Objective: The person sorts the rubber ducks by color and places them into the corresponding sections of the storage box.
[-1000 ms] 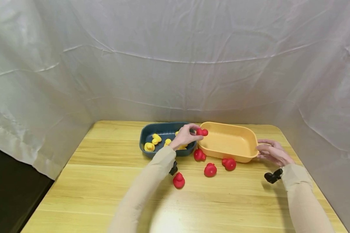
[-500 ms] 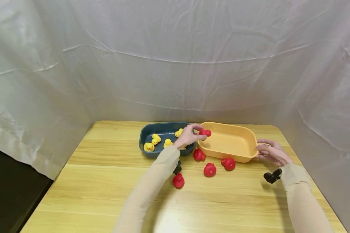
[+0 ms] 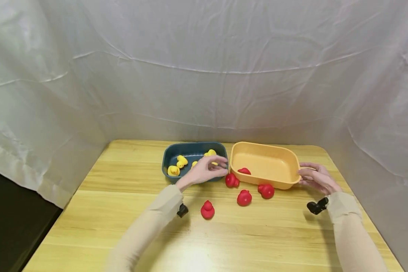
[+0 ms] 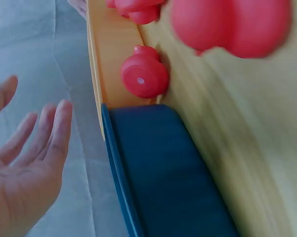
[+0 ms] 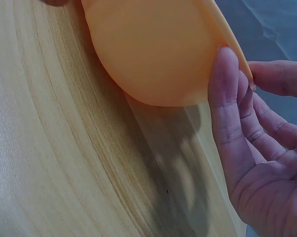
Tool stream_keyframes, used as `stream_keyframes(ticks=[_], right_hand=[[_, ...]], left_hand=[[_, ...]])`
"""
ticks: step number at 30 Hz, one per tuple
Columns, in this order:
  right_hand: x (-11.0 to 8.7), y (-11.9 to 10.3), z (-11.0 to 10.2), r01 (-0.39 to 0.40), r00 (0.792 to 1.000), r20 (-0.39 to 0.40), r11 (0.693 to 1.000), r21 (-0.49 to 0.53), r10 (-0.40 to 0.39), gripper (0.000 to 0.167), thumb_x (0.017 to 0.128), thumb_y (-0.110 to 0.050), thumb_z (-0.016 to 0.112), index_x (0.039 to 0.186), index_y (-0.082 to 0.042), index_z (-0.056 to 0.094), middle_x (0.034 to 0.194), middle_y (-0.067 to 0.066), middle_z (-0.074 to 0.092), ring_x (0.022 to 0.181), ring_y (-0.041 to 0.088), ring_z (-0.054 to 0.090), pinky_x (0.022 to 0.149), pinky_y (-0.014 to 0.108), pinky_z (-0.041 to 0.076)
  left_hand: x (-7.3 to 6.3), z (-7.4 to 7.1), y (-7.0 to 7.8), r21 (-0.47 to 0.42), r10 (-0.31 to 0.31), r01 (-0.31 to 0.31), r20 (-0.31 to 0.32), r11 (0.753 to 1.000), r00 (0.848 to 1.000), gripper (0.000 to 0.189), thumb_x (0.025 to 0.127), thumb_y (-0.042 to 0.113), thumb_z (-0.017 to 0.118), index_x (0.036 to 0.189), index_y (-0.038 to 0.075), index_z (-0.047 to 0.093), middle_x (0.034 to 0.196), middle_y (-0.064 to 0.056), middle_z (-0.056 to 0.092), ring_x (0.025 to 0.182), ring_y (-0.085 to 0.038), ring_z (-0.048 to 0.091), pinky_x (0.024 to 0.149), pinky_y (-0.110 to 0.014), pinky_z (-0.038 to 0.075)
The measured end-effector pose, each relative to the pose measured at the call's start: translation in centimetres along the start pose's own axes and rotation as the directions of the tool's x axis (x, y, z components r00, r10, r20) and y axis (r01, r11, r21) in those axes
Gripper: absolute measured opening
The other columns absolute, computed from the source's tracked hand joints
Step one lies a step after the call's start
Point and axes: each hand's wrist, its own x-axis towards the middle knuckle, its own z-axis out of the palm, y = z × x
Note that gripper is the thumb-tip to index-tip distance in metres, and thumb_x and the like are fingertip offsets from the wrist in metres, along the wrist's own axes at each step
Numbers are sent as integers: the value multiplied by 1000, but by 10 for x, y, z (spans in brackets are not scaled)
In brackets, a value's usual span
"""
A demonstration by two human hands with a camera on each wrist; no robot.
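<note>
My left hand (image 3: 205, 170) hovers over the right part of a dark blue plastic bin (image 3: 190, 148), holding nothing. Its fingers are spread apart in the left wrist view. Yellow rubber ducks (image 3: 173, 171) lie in that bin, some partly hidden by the hand. Beside it stands an orange plastic bin (image 3: 270, 182). One red rubber duck (image 3: 244, 171) lies inside it near the front left, partly covered by the front wall. At the right end of the orange bin, my right hand (image 3: 317, 178) pinches the rim between thumb and fingers, as the right wrist view shows.
Several other red rubber ducks lie on the wooden table (image 3: 122, 223) in front of the bins, one of them (image 3: 232, 180) close against the orange bin. A pale grey curtain (image 3: 204, 94) hangs behind the table and along its sides.
My left hand has released the red rubber duck into the orange bin and moved back left over the blue bin. My right hand stays at the orange bin's rim.
</note>
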Motion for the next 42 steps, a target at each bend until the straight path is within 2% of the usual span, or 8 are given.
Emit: stream_keyframes(ticks=[3,7,13,17,23,36,42], right_hand=[[0,0,1,-2,1000,0,1000,7,2,34,99,-5,60,128,-5,44,91,2,73,78,14,74,73,25,64],[0,0,0,-3,1000,3,1000,8,3,32,99,-5,60,127,-7,45,91,1,73,78,14,73,73,25,64],[0,2,0,1,1000,5,1000,6,-1,31,99,-5,60,126,-8,46,91,1,72,77,15,73,73,26,64],[1,4,0,8,1000,2,1000,10,-8,28,99,-5,60,123,-9,47,90,1,72,76,14,73,71,25,64],[1,5,0,8,1000,1,1000,9,-8,27,99,-5,60,123,-10,47,89,0,73,76,14,73,71,25,64],[2,4,0,-2,1000,-5,1000,2,2,30,99,-6,60,125,-10,46,90,-1,72,76,13,73,72,25,64],[2,4,0,-6,1000,-1,1000,7,6,31,99,-7,61,126,-11,46,91,0,73,77,14,73,72,25,64]], left_hand=[[-21,-6,-7,21,-3,1,103,1000,995,43,93,10,71,133,-4,58,125,-23,66,110,-28,69,100,-29,58],[-43,-11,-18,35,-33,26,221,999,975,42,94,8,70,131,-5,58,127,-27,64,113,-30,68,100,-29,57],[-60,-12,-30,55,-101,88,313,995,944,48,92,13,74,132,-7,57,130,-25,64,123,-37,62,110,-42,51],[-63,-11,-32,68,-110,93,339,993,934,49,90,12,75,131,-8,57,130,-25,64,122,-38,62,111,-46,50],[-62,-10,-33,91,-123,96,364,991,923,50,88,12,78,129,-8,60,128,-24,66,120,-33,63,110,-41,51],[-63,-5,-43,86,-165,143,362,986,918,43,86,10,80,124,-5,65,124,-20,69,113,-21,66,109,-43,52],[-62,-3,-43,82,-178,159,363,984,915,40,85,9,80,120,-5,67,122,-19,70,112,-21,68,108,-41,53]])
